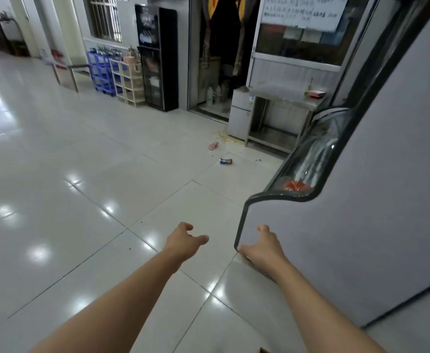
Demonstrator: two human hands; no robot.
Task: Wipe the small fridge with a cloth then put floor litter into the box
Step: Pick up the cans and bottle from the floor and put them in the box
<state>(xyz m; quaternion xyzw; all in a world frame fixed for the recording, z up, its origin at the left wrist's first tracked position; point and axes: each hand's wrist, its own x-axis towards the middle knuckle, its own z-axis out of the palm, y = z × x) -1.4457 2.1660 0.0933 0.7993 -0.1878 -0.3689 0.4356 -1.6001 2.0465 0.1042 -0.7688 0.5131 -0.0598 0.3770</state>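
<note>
Ahead, two litter pieces lie on the floor (pixel 106 174) — pink bottle (pixel 213 146), blue can (pixel 225 161); left hand (pixel 183 242) and right hand (pixel 264 248) relaxed, holding nothing.

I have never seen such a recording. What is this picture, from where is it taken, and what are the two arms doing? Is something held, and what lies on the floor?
There is no machine here: a person wears one camera on the head, looking forward and down, so you see their own two bare arms. The left hand and the right hand are both relaxed and hold nothing. The right hand is close to the corner of a large grey cabinet; I cannot tell if it touches. Farther off, on the tiled floor, lie a blue can and a pink bottle. Behind them stands the small white fridge, beside a metal table.
</note>
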